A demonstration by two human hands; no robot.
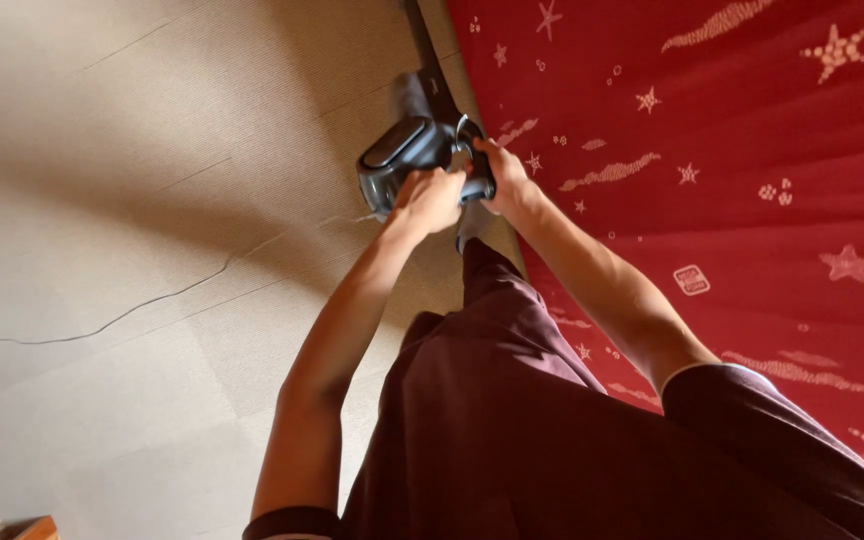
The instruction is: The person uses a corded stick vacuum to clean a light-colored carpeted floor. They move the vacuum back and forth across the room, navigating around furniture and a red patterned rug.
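Gripping the grey vacuum cleaner (414, 155), left hand (430, 198) and right hand (502, 175) both close around its body, at the red rug's (752, 150) edge.

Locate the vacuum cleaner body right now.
In the head view, the dark grey stick vacuum cleaner sits upper centre, gripped by the left hand and right hand, over the beige floor just left of the red star-patterned blanket.
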